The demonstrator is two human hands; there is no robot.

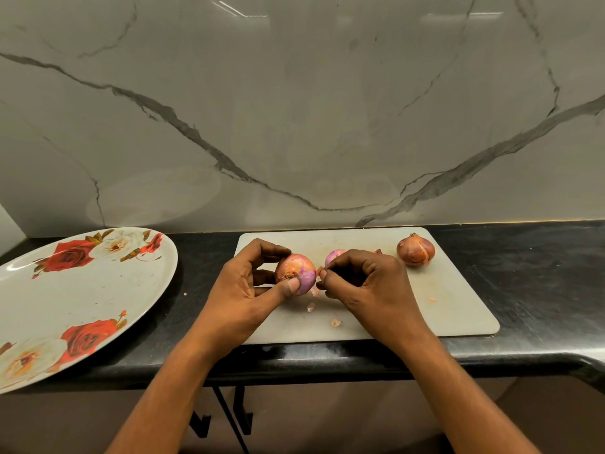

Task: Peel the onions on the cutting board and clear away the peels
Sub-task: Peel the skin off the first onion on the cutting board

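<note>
A rose-patterned plate (82,290) lies at the left of the black countertop (540,273), apart from the white cutting board (458,309). An unpeeled onion (415,250) sits at the board's far right. A peeled purple onion (333,257) is half hidden behind the right hand (370,283), and peel scraps (311,307) lie nearer the front. The left hand (242,290) curls round a half-peeled onion (294,273) over the board's left part (thumb pressed on its near side). The right hand's fingertips (322,273) pinch tightly at the skin on its right edge.
</note>
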